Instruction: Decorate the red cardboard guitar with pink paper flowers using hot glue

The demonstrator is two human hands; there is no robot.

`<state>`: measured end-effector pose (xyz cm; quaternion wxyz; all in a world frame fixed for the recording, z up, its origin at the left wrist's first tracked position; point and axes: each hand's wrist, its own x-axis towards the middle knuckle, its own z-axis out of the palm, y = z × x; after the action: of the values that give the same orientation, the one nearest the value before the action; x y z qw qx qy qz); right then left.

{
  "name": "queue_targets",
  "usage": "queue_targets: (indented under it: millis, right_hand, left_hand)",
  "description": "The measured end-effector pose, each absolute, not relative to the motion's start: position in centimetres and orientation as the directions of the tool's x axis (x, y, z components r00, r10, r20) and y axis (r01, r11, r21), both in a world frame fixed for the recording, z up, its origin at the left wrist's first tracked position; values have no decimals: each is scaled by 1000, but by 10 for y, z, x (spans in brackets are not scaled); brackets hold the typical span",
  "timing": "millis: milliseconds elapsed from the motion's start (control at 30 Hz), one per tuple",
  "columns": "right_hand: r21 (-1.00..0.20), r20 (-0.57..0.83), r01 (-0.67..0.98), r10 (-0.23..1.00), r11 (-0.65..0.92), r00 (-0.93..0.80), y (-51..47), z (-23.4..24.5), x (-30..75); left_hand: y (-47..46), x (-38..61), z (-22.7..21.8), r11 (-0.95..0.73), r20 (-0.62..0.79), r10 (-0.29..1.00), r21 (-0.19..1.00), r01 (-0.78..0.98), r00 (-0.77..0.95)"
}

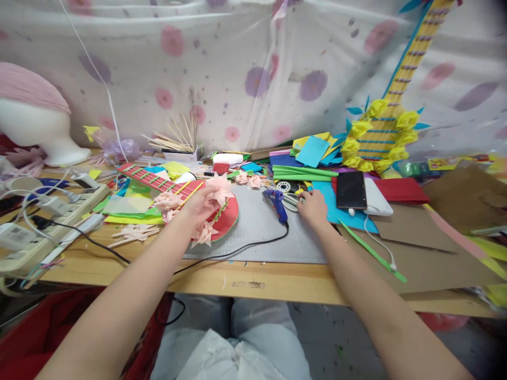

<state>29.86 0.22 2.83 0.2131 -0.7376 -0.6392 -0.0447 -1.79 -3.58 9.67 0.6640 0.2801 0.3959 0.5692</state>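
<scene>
My left hand (198,210) is over the body of a red paper guitar (228,217), its fingers closed on a pale pink paper flower (220,189). More pink paper flowers (168,201) sit along the guitar's edge, and its neck points to the upper left. My right hand (313,209) is closed at the grey handles of what look like scissors (291,201); the fingers partly hide them. Just left of these lies a blue glue gun (278,205) on the grey cutting mat (253,245), its black cord trailing toward me.
A power strip (51,232) with plugs stands at the left, near a white mannequin head (35,121). Wooden sticks (178,140) and coloured paper line the back. A black phone (351,190) and brown cardboard (412,232) lie right. A yellow paper guitar (382,134) leans behind.
</scene>
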Motion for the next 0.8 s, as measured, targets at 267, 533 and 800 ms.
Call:
queue_targets:
  millis: [267,533,800]
  right_hand:
    - [-523,353,815,934,251,-62,-5,28,267]
    - [-372,260,924,965,92,8,3,19,241]
    - [-736,259,673,950,78,173,-1,40,235]
  left_hand:
    - [-34,-18,100,221,-221,972,723,-655,84]
    - [-32,-15,96,261,-238,962,657,-707,135]
    - [-33,-9,98,230,-252,964,654,-720,79]
